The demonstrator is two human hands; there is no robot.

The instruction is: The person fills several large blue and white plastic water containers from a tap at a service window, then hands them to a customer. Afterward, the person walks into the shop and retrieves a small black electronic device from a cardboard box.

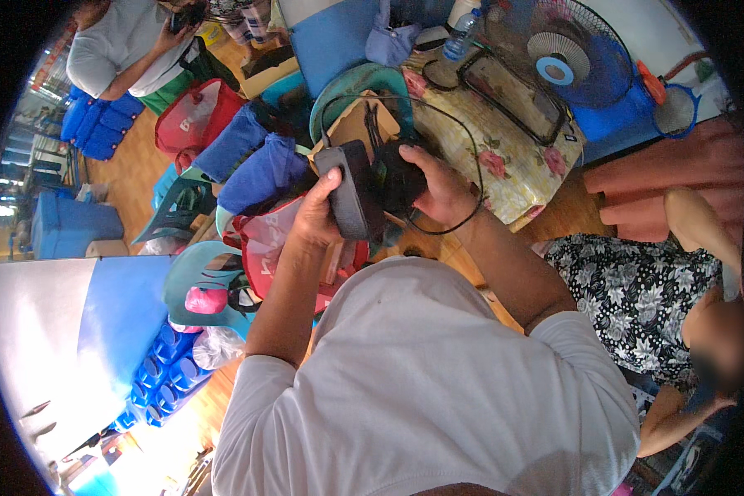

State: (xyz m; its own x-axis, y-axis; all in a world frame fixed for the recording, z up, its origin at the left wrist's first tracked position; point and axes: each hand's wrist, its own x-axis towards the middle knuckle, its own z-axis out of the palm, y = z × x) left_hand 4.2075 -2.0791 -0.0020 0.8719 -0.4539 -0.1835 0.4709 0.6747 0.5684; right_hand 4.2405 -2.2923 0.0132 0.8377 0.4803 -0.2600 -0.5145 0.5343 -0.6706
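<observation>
My left hand (319, 210) is wrapped round a black rounded box-shaped device (354, 192), its thumb on the near face. Close beside it, my right hand (442, 190) grips a dark object (398, 175) whose kind I cannot make out. A thin black cable (477, 149) loops out round my right hand. Both things are held up in front of my chest. Behind them sits an open brown cardboard box (351, 121) with dark cords rising from it, on a teal chair (399, 81).
A table with a floral cloth (517, 186) stands right, bearing a black frame (546, 128) and bottle (463, 35); a fan (566, 58) is behind. Left are blue towels (264, 169), red bags (197, 116) and teal chairs (182, 277). People are at upper left (128, 50) and right (628, 289).
</observation>
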